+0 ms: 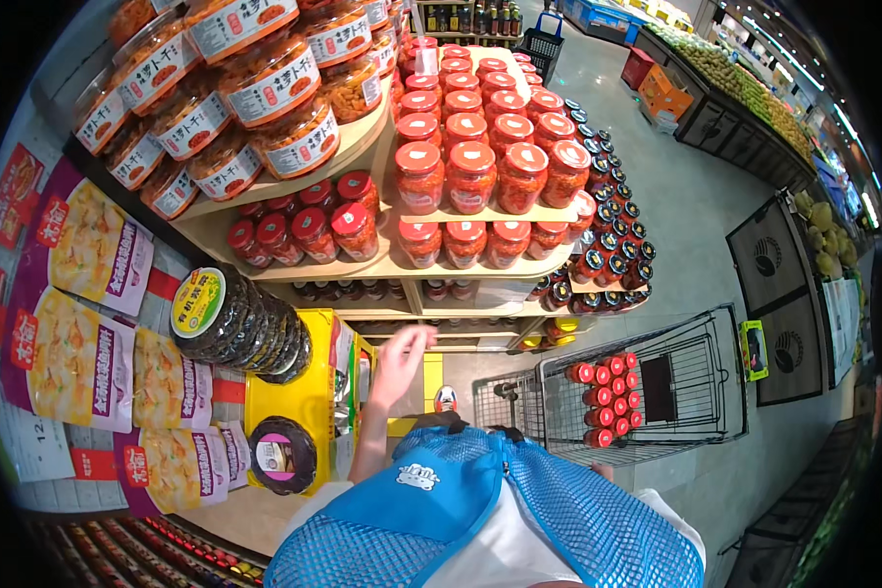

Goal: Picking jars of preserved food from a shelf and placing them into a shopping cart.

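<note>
My left hand [401, 365] is raised in front of the display shelf, to the right of a yellow crate [294, 397]. Its fingers are loosely extended, with nothing visible in them. Of my right hand [602, 471], only a small part shows beside my vest, close to the near side of a wire shopping cart [724, 434]; its grip is hidden. Several red-lidded jars [599, 398] stand grouped inside the cart. Ahead of me, rows of red-lidded glass jars [472, 176] with red contents fill the wooden shelf [478, 275].
Large tubs of dried radish [272, 84] are stacked upper left. Wrapped dark round packs [242, 323] form a pile on the crate, beside hanging food pouches [81, 360]. Dark-lidded jars [614, 220] line the shelf's right side. Produce bins [750, 95] stand across the aisle floor [676, 242].
</note>
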Tool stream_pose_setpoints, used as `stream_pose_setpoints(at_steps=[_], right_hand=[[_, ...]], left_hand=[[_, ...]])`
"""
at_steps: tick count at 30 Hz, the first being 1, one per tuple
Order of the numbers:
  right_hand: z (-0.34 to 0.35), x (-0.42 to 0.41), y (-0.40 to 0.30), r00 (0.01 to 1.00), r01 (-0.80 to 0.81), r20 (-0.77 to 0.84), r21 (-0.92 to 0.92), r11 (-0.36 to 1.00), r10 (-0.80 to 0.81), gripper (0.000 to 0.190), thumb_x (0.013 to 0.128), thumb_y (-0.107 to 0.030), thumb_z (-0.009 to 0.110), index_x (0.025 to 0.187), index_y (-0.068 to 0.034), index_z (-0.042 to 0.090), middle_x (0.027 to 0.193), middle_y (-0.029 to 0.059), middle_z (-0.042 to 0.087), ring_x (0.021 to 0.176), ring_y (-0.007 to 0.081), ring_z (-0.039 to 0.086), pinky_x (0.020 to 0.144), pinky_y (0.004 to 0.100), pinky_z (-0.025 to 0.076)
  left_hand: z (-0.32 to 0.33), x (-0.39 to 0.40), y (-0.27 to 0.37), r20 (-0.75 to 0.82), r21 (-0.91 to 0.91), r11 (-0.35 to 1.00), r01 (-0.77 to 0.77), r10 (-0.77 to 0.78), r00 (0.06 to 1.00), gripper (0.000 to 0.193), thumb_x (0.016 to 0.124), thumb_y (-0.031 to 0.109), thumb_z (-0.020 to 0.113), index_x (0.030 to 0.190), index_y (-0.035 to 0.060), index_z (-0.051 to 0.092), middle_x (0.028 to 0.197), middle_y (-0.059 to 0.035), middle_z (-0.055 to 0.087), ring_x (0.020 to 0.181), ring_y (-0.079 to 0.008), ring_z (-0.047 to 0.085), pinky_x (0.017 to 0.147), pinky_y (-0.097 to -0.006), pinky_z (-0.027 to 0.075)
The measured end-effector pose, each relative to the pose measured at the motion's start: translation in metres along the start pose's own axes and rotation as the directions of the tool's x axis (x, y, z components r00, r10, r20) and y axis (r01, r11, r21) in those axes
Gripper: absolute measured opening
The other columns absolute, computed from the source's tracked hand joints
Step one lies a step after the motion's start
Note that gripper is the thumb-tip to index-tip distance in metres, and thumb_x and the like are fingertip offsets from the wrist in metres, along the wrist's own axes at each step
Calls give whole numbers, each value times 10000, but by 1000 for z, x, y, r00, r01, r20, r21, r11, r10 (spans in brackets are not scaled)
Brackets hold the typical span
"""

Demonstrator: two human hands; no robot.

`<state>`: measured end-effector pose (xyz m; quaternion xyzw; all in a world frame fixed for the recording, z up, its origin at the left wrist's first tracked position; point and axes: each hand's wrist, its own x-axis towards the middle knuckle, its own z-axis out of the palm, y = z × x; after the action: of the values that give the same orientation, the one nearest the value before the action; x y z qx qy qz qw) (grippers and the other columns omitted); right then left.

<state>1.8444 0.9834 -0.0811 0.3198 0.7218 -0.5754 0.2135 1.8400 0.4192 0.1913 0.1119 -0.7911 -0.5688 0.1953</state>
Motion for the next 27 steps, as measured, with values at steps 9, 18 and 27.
stream_pose_setpoints(at_steps=[9,18,27], right_hand=[[53,21,-5,995,34,-76,-351,936,-64,253,959,-255,605,1064,-34,671,951,234,729,842,358,731,695,442,587],[78,24,48,988,-38,-136,-648,760,-67,252,936,-250,638,1047,-30,688,966,215,730,878,348,717,740,446,578],[84,58,70,980,-62,-147,-868,493,-136,251,913,-245,670,1030,-26,706,981,196,731,915,339,703,786,450,568]], left_hand=[[-35,125,56,-348,104,915,-390,401,848,529,910,69,705,1395,18,499,1371,-134,523,1219,-228,572,982,-355,498],[-22,206,36,-367,185,940,-287,337,867,944,807,166,837,1533,14,252,1483,-246,419,1373,-341,446,1146,-452,365],[-10,222,37,-326,100,958,-268,286,901,971,747,233,883,1477,9,285,1430,-255,461,1337,-348,483,1121,-466,393]])
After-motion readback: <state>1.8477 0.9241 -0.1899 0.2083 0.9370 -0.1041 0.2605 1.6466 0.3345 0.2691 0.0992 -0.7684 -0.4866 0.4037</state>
